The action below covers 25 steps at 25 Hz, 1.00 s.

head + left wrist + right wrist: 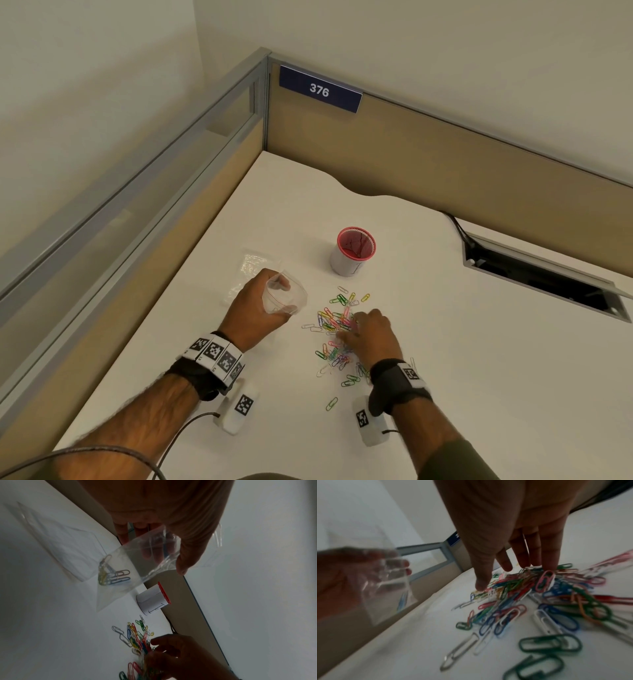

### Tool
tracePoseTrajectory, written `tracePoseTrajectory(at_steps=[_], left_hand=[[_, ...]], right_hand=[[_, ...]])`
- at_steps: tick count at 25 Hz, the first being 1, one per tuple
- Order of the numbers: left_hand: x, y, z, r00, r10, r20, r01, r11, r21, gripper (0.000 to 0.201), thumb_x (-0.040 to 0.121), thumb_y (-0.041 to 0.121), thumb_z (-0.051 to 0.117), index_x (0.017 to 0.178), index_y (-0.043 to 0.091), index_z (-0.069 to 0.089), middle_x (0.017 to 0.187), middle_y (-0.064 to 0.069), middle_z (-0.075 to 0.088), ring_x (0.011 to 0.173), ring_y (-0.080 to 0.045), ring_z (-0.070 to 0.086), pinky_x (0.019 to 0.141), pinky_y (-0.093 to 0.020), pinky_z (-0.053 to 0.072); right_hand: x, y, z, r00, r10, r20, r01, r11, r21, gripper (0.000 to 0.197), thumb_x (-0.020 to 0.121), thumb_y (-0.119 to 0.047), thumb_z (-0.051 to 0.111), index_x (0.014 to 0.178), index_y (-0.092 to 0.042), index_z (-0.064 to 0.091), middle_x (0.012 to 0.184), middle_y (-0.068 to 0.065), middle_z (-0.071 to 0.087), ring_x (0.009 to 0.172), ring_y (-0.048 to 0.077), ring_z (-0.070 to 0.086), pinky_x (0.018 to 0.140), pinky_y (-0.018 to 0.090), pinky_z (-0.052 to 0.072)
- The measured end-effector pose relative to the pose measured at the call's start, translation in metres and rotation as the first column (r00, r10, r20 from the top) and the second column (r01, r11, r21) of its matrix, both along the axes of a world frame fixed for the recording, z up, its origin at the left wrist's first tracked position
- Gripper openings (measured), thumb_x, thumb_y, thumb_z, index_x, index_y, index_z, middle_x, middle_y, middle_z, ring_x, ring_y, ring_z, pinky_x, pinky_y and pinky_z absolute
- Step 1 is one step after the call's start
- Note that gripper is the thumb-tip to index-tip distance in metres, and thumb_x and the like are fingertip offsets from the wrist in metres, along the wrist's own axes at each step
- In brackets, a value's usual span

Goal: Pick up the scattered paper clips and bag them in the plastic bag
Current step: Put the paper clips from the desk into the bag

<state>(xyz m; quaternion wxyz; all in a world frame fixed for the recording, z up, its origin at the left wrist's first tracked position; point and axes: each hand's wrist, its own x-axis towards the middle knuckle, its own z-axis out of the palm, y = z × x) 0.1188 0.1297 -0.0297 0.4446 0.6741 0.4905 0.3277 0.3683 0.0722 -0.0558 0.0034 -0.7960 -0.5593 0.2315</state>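
Observation:
My left hand (263, 301) holds a clear plastic bag (287, 298) with a red zip line above the white desk, fingers curled round its open mouth. In the left wrist view the plastic bag (130, 566) hangs from my fingers (185, 555) with several coloured clips (113, 577) in its lower corner. A scattered pile of coloured paper clips (337, 329) lies to the right of the bag. My right hand (363, 329) reaches down onto the pile. In the right wrist view its straight fingertips (547, 565) and thumb touch the paper clips (539, 595); none is plainly held.
A white cup with a red rim (352, 253) stands behind the pile. A second clear bag (255, 263) lies flat behind my left hand. A cable opening (541, 274) is cut into the desk (479, 377) at the right. Partition walls close the back and left.

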Motion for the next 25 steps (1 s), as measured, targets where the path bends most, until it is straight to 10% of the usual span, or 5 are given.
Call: tracePoseTrajectory(at_steps=[7, 13, 16, 25], left_hand=[[0.005, 0.002, 0.0, 1.0, -0.012, -0.016, 0.012, 1.0, 0.015, 0.044, 0.072, 0.022, 0.085, 0.1, 0.035, 0.053, 0.111, 0.008, 0.065, 0.114, -0.013, 0.06, 0.097, -0.029, 0.047], [0.009, 0.005, 0.0, 1.0, -0.01, -0.02, 0.01, 1.0, 0.011, 0.044, 0.073, 0.022, 0.085, 0.099, 0.036, 0.053, 0.111, 0.009, 0.065, 0.113, -0.012, 0.06, 0.095, -0.027, 0.047], [0.012, 0.006, 0.0, 1.0, -0.021, -0.023, 0.021, 1.0, 0.005, 0.044, 0.072, 0.02, 0.085, 0.099, 0.034, 0.053, 0.111, 0.009, 0.065, 0.114, -0.013, 0.06, 0.096, -0.028, 0.047], [0.017, 0.011, 0.003, 0.999, -0.034, -0.022, 0.034, 0.999, 0.0, 0.043, 0.073, 0.022, 0.085, 0.103, 0.029, 0.056, 0.113, 0.007, 0.064, 0.114, -0.016, 0.06, 0.096, -0.031, 0.049]], right_hand=[[-0.01, 0.006, 0.002, 0.966, 0.192, 0.171, -0.193, 0.981, -0.01, 0.016, 0.094, -0.012, 0.045, 0.101, -0.009, 0.06, 0.106, 0.012, 0.06, 0.095, 0.028, 0.058, 0.077, 0.033, 0.047], [0.0, 0.0, 0.009, 0.99, 0.13, 0.055, -0.128, 0.991, -0.039, 0.038, 0.079, -0.039, 0.068, 0.109, -0.018, 0.058, 0.107, 0.004, 0.056, 0.101, 0.025, 0.054, 0.077, 0.036, 0.047], [-0.004, -0.003, 0.006, 0.972, 0.199, 0.128, -0.194, 0.979, -0.056, 0.029, 0.087, -0.024, 0.061, 0.114, -0.015, 0.058, 0.113, 0.007, 0.054, 0.107, 0.027, 0.052, 0.087, 0.039, 0.051], [-0.001, 0.01, 0.04, 0.999, 0.038, -0.025, -0.034, 0.99, 0.137, 0.016, 0.087, -0.005, 0.054, 0.078, -0.013, 0.063, 0.09, 0.008, 0.069, 0.08, 0.022, 0.062, 0.07, 0.027, 0.049]])
